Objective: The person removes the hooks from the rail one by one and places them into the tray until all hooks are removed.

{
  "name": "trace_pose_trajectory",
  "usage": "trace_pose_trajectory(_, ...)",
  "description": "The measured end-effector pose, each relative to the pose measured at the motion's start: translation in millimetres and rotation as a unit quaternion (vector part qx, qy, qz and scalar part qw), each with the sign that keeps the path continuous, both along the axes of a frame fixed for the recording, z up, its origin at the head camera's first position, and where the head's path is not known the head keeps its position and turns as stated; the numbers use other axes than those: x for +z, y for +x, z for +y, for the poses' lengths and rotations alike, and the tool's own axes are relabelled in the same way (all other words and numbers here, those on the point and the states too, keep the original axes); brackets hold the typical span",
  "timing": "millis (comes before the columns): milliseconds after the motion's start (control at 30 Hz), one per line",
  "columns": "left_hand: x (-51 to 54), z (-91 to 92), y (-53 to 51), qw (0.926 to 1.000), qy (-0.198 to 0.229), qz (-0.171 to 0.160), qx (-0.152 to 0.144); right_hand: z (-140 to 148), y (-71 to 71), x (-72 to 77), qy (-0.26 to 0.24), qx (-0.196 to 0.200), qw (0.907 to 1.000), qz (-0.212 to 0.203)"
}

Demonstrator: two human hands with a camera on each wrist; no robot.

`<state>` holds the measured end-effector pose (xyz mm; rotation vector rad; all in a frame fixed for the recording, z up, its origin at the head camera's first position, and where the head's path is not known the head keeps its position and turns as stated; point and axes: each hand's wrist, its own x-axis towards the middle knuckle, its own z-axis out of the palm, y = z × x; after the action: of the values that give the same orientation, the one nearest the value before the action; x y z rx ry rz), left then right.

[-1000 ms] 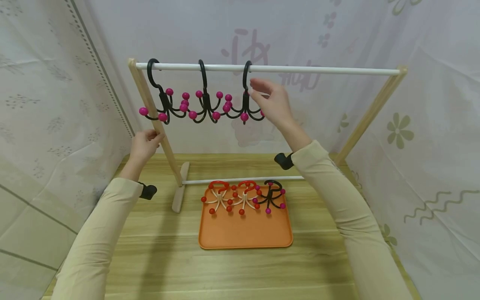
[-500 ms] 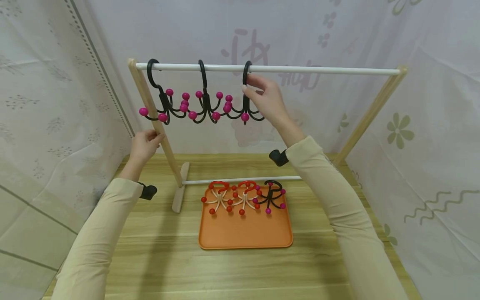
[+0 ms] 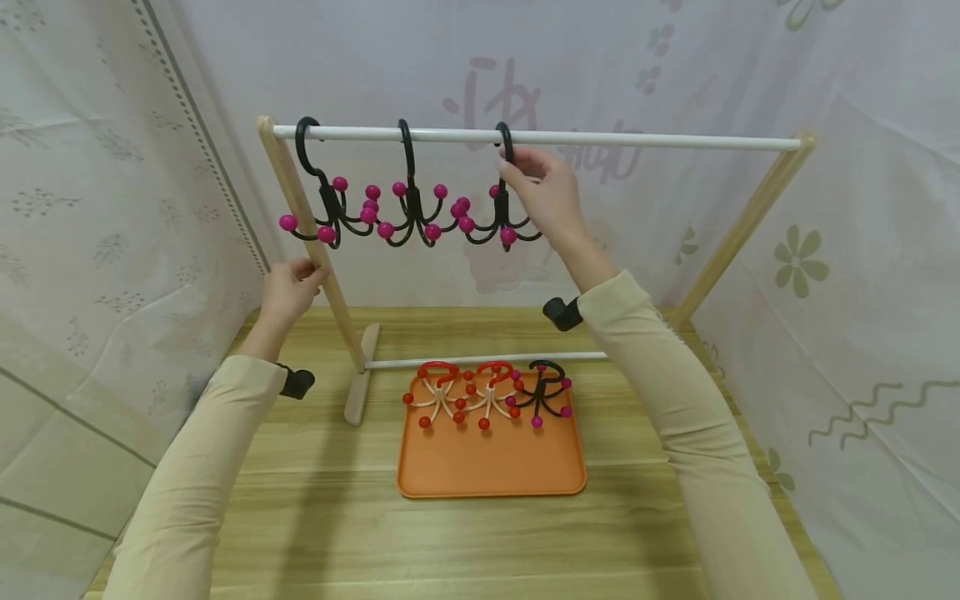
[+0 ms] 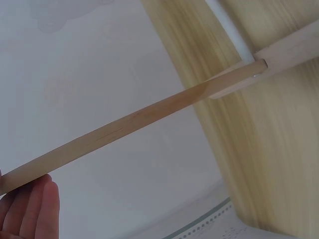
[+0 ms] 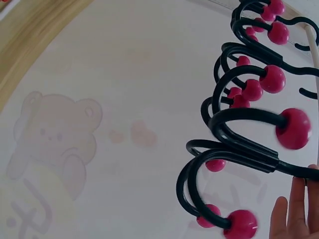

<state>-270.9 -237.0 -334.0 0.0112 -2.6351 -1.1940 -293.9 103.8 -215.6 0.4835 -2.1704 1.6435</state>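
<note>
Three black multi-arm hook hangers with pink ball tips hang from the white top bar of a rack. My right hand pinches the neck of the rightmost hanger just below the bar. In the right wrist view, fingers touch this hanger's stem, and the other two stand beyond it. The middle hanger and the leftmost hanger hang free of my hands. My left hand grips the rack's left wooden post; the left wrist view shows its fingers against the post.
An orange tray lies on the wood-grain table below the rack. On it are two cream hangers with red hooks and balls and one black hanger. A white lower bar runs behind the tray. Patterned curtains surround the table.
My right hand has closed in on the rightmost hanger's neck and taken hold of it. That hanger has shifted slightly right along the bar. The left hand stays on the post.
</note>
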Motion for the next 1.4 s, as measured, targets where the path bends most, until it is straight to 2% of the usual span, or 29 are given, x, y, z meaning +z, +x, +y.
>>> trace_pose_trajectory(267, -1.4, -0.3, -1.9, 0.9999, -0.006, 0.011, -0.001, 7, 0.0, 2.5, 0.004, -0.058, 0.9983, 0.012)
trace_pose_trajectory(400, -1.8, -0.4, -2.6, 0.9999, -0.009, 0.013, 0.001, 9, -0.1, 2.8, 0.015, -0.073, 0.9971, 0.017)
trace_pose_trajectory(633, -2.5, -0.8, -3.7, 0.9998, -0.016, 0.013, 0.005, 11, -1.2, 3.1, 0.003, -0.071, 0.9974, 0.010)
trace_pose_trajectory(900, -1.7, -0.8, -2.6, 0.9998, -0.014, 0.013, 0.003, 13, 0.2, 8.5, -0.046, -0.055, 0.9974, -0.005)
trace_pose_trajectory(1033, -1.4, -1.2, -2.3, 0.9998, -0.013, 0.014, 0.001, 13, 8.8, 15.5, -0.060, -0.044, 0.9973, 0.000)
trace_pose_trajectory(1200, -2.2, -1.2, -2.9, 0.9997, -0.019, 0.014, 0.006, 13, 24.7, 25.9, -0.049, -0.048, 0.9976, 0.010)
trace_pose_trajectory(1400, -1.8, -1.3, -2.2, 0.9998, -0.018, 0.009, 0.007, 18, 31.8, 34.0, -0.050, -0.047, 0.9975, 0.014)
